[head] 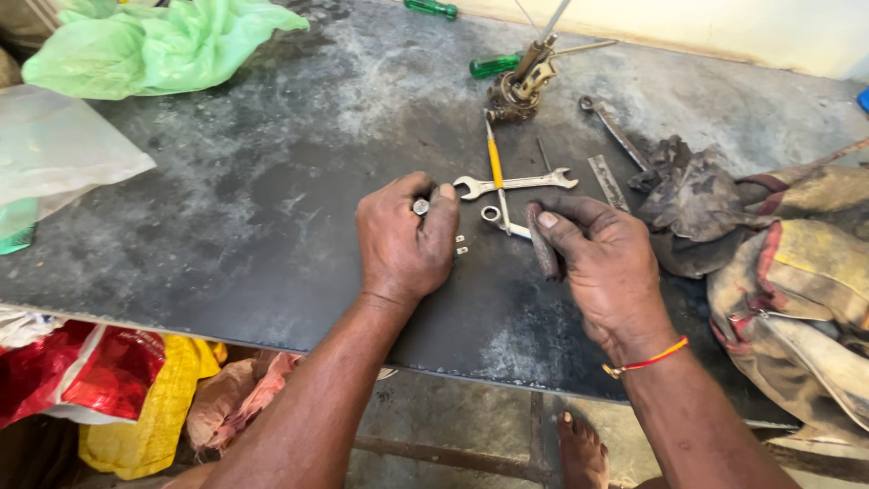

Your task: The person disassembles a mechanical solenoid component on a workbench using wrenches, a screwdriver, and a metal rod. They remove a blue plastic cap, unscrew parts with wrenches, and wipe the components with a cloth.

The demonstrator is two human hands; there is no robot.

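My left hand (404, 237) pinches a small steel nut (421, 206), hard and slippery, just left of the open-ended spanner (514, 183); my right hand (605, 263), below that spanner, grips a dark rigid bolt (542, 241) mid-shank.

Most open room is on the left half of the desk (253, 181), a wide bare patch between the green bag (154, 41) at the back and the near edge. Right of the hands it's crowded: a dirty rag (692, 195) and a worn bag (797, 290) block that side. Straight ahead there's a wrench (516, 183) with a yellow tool (494, 167) lying across it, then a metal part (520, 86) and a green screwdriver (493, 64) further back. A clear plastic bag (54, 149) hems in the far left edge.
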